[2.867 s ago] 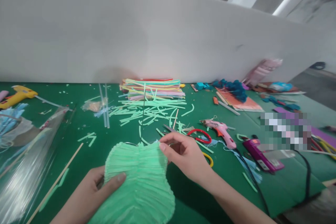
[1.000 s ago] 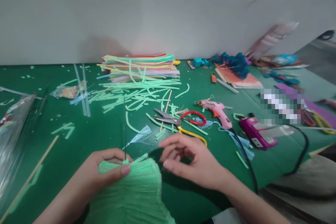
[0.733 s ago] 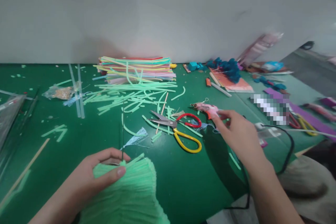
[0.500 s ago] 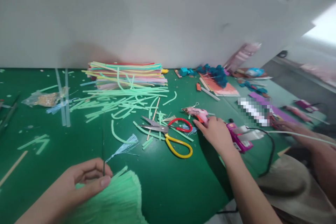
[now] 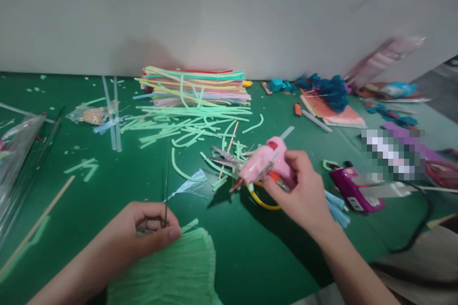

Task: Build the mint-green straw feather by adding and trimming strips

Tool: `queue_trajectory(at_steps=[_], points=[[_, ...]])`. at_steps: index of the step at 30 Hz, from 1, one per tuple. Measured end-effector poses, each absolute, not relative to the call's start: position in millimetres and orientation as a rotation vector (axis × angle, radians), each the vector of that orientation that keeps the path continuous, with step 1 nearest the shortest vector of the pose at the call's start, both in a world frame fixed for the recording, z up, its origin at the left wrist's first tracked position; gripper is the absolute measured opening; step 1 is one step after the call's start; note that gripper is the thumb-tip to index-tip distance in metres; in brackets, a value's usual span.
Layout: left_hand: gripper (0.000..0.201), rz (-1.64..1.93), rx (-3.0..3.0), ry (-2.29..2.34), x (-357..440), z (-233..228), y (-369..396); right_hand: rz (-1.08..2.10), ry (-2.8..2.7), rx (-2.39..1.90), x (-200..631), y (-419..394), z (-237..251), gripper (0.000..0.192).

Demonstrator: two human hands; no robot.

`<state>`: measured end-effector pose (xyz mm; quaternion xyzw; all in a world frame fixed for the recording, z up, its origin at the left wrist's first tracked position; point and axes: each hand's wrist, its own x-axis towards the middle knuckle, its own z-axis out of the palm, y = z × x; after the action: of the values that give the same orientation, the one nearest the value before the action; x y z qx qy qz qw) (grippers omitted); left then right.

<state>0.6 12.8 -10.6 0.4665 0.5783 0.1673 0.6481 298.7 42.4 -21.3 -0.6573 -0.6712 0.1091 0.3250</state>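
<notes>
Though slightly blurred, pale pink glue gun, nozzle down-left.

Purple glue gun, stacked strips

The right hand no longer touches the green crepe paper piece. It has reached out to the pink glue gun, lifted it off the green table, and now carries it above the scissors, nozzle pointing down-left toward the left hand.
</notes>
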Motion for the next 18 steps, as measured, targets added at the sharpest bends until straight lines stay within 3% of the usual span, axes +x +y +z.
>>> queue_trajectory(at_steps=[4,18], points=[[0.011,0.396,1.119,1.315,1,-11,12,0.383,-1.852,-1.551,274,38,-30,0.032],[0.014,0.389,1.234,1.368,3,-7,10,0.410,-1.952,-1.556,267,36,-40,0.031]])
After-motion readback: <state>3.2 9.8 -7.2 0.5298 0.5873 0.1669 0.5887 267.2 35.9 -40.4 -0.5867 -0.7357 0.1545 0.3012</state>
